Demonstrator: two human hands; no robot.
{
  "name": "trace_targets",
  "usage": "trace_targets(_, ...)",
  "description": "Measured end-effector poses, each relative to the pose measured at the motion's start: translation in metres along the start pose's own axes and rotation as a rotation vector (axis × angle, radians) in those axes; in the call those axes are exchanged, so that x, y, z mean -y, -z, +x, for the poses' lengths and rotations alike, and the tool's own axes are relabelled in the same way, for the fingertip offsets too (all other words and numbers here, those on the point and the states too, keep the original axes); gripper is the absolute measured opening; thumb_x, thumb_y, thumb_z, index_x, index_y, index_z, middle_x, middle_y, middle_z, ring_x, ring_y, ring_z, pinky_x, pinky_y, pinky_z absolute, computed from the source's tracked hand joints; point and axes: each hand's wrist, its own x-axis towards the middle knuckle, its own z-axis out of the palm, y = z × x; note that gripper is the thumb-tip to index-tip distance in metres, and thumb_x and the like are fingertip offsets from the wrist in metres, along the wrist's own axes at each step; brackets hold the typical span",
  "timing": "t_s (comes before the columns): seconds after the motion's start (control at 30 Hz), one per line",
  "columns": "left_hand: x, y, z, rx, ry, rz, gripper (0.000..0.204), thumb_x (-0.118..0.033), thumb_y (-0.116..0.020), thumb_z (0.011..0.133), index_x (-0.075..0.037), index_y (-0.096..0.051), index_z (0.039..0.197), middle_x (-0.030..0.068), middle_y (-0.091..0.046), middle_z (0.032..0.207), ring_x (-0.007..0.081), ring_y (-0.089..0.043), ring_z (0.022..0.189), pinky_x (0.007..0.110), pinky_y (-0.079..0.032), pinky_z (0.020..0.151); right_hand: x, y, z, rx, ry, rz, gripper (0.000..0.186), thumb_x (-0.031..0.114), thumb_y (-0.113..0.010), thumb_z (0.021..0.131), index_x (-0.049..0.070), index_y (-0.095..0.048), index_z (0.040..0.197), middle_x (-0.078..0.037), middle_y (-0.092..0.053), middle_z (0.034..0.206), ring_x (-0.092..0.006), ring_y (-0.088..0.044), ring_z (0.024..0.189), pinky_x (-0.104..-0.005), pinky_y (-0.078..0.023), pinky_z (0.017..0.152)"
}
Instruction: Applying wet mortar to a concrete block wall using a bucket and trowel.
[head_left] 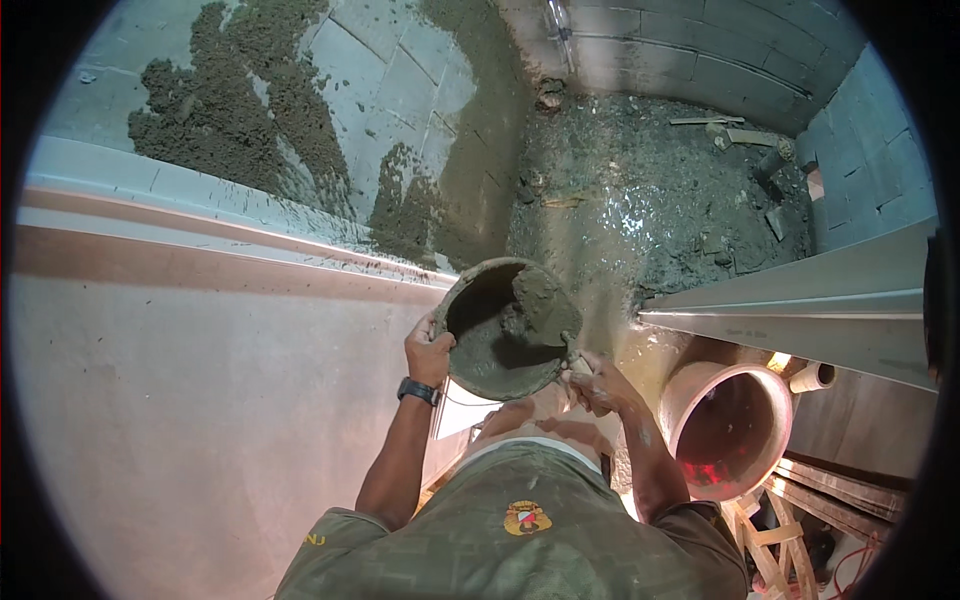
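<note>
Grasps the left rim of a round, grey, mortar-smeared bucket (480, 310) with the left hand (430, 352). Curls the right hand (603, 385) at the opposite rim; cannot tell its exact hold. Holds the bucket, mouth upward, left of a round, pinkish, open-mouthed drum (688, 405).

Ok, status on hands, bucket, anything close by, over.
Left fingers gripping bucket by rim; right fingers at its right side, grip unclear. Bucket smeared grey inside. Round container off to the right, apart from bucket.
</note>
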Motion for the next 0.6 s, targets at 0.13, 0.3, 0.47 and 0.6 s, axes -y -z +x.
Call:
trace_targets(0.13, 0.018, 0.008, 0.000, -0.139, 0.049, 0.077, 0.041, 0.006, -0.054, 0.072, 0.006, -0.059, 0.114, 0.0057, -0.065, 0.089, 0.0095, -0.058, 0.071, 0.023, -0.048, 0.065, 0.019, -0.008, -0.004, 0.059, 0.124, 0.326, 0.030, 0.020, -0.062, 0.089, 0.005, -0.053, 0.112, -0.002, -0.055, 0.070, -0.0117, -0.050, 0.049, -0.0256, -0.040, 0.042)
trace_targets(0.3, 0.022, 0.042, -0.015, -0.187, 0.073, 0.021, 0.044, 0.005, -0.054, 0.071, 0.005, -0.060, 0.115, 0.0055, -0.066, 0.093, 0.0101, -0.060, 0.081, 0.024, -0.049, 0.072, 0.046, -0.024, -0.018, -0.087, 0.453, 0.793, 0.049, 0.008, -0.052, 0.088, 0.004, -0.038, 0.135, -0.006, -0.055, 0.078, -0.0138, -0.054, 0.057, -0.0268, -0.048, 0.048)
trace_targets(0.47, 0.021, 0.056, -0.046, -0.271, 0.058, 0.016, 0.048, 0.006, -0.053, 0.071, 0.005, -0.059, 0.119, 0.0056, -0.066, 0.095, 0.0104, -0.061, 0.081, 0.023, -0.049, 0.073, 0.101, -0.063, 0.033, -0.622, 0.890, 0.738, 0.056, 0.004, -0.056, 0.088, 0.008, -0.032, 0.138, -0.005, -0.053, 0.083, -0.0117, -0.053, 0.061, -0.0269, -0.048, 0.053)
trace_targets(0.6, 0.032, 0.058, -0.056, -0.271, 0.117, -0.006, 0.050, 0.005, -0.053, 0.071, 0.003, -0.060, 0.120, 0.0064, -0.067, 0.096, 0.0113, -0.061, 0.081, 0.024, -0.050, 0.073, 0.139, -0.132, 0.099, -0.796, 0.684, -0.193, 0.031, 0.015, -0.058, 0.090, 0.002, -0.046, 0.116, -0.013, -0.056, 0.080, -0.0260, -0.056, 0.065, -0.0396, -0.047, 0.060)
